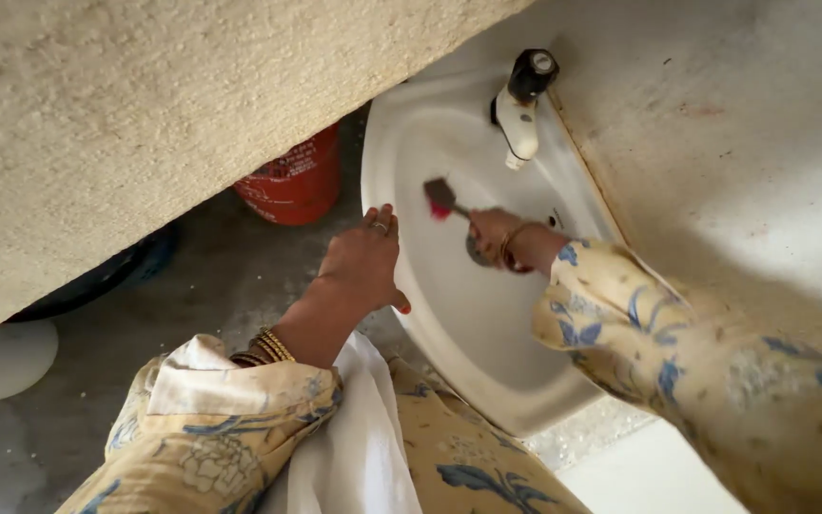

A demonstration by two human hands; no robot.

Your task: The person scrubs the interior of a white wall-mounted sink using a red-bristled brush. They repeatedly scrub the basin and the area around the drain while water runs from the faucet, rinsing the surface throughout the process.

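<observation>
A white wall-hung basin (487, 352) fills the middle of the head view, with a white tap with a black top (523, 105) at its far end. My right hand (495, 231) is inside the bowl near the drain, closed on the handle of a small brush with a dark head and red bristles (440, 198). The brush head rests against the inner wall of the basin. My left hand (365, 262) lies flat on the basin's left rim, fingers together, thumb hooked over the edge, holding nothing.
A rough cream wall (145, 124) runs along the upper left, another wall (744, 143) on the right. A red cylinder (295, 181) stands on the grey floor behind the basin. A dark round object (107, 276) and a white rounded object (2, 362) sit at the left.
</observation>
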